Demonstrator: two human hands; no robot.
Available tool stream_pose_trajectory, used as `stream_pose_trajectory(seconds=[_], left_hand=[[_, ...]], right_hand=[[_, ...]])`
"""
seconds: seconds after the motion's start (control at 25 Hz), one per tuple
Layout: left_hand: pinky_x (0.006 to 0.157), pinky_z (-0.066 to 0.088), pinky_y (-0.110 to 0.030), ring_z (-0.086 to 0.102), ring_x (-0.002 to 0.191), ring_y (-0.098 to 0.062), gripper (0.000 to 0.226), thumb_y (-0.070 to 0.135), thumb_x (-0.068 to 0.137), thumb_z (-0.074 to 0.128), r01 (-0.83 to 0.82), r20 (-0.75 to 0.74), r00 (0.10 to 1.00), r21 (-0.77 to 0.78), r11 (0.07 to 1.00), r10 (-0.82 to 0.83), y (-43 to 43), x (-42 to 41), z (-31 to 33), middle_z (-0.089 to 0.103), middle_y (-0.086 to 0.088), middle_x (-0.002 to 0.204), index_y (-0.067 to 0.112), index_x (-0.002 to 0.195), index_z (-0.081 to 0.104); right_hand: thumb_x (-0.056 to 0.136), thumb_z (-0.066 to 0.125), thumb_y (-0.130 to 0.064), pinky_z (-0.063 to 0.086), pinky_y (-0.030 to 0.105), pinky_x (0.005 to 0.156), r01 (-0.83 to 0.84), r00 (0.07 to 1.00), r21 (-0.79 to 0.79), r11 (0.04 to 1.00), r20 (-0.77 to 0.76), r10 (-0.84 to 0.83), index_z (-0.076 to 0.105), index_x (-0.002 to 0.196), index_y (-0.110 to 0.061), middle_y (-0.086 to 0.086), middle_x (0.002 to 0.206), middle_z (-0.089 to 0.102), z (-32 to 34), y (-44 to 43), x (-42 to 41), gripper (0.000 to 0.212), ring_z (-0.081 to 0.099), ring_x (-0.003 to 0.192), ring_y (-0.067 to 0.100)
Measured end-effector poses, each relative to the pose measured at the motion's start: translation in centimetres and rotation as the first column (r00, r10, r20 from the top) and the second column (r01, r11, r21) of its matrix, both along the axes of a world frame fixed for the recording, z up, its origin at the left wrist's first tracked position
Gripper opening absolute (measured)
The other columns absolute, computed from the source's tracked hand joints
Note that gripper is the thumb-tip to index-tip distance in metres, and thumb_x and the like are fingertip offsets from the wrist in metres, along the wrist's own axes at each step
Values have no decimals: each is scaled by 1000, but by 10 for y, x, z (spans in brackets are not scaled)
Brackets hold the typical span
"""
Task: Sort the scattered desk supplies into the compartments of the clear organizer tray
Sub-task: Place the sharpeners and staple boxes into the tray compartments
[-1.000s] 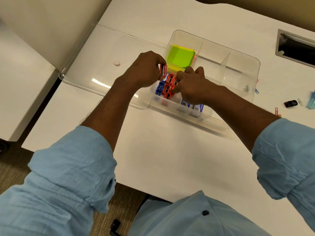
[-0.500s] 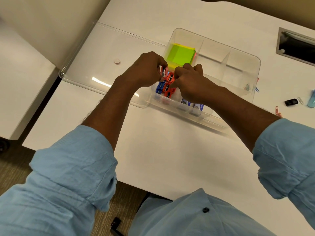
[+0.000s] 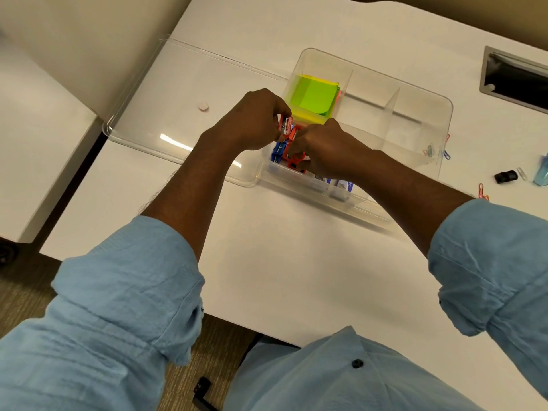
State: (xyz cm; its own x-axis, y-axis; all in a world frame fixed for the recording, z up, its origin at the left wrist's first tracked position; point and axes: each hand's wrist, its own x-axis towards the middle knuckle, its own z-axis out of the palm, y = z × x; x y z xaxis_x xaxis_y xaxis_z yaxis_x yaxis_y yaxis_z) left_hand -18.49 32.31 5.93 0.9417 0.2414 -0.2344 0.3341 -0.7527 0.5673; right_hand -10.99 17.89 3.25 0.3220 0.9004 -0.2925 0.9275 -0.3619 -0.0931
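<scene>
The left hand (image 3: 252, 120) pinches a red sharpener (image 3: 285, 126) upright over the tray (image 3: 415, 84). The right hand (image 3: 323, 146) curls over the red and blue sharpeners (image 3: 278, 149) in the near left compartment; whether it grips one is hidden. Green notes (image 3: 315, 94) fill the compartment behind. A clear lid (image 3: 178, 93) lies against the tray's left side. Paper clips (image 3: 482, 191) and a black clip (image 3: 505, 176) lie on the table (image 3: 296, 247) to the right.

left hand (image 3: 252, 121) pinching sharpener (image 3: 285, 126), right hand (image 3: 327, 148) fingers curled

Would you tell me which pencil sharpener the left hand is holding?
The red sharpener pinched by the left hand, beside the green notes; the rest lie lower in the tray.
</scene>
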Motion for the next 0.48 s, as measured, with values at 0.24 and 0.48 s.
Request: stream_pose_trajectory(seconds=[0.24, 0.48], left_hand=[[83, 37, -23, 60, 108, -24, 44, 13, 77, 74, -13, -4, 1000, 5, 1000, 13, 1, -1, -2, 67, -12, 115, 11, 120, 63], [82, 36, -22, 60, 105, -25, 42, 14, 78, 73, -26, 17, 1000, 5, 1000, 26, -1, -1, 0, 67, -13, 114, 10, 119, 63]], right_hand=[[84, 65, -37, 41, 35, 84, 84, 992, 116, 990, 80, -93, 66, 103, -17, 7, 95, 70, 1, -3, -3, 28, 62, 89, 29], [84, 65, -31, 40, 36, 77, 136, 987, 60, 989, 80, -141, 61, 101, -10, 16, 95, 65, -3, 2, -11, 27, 59, 88, 35]])
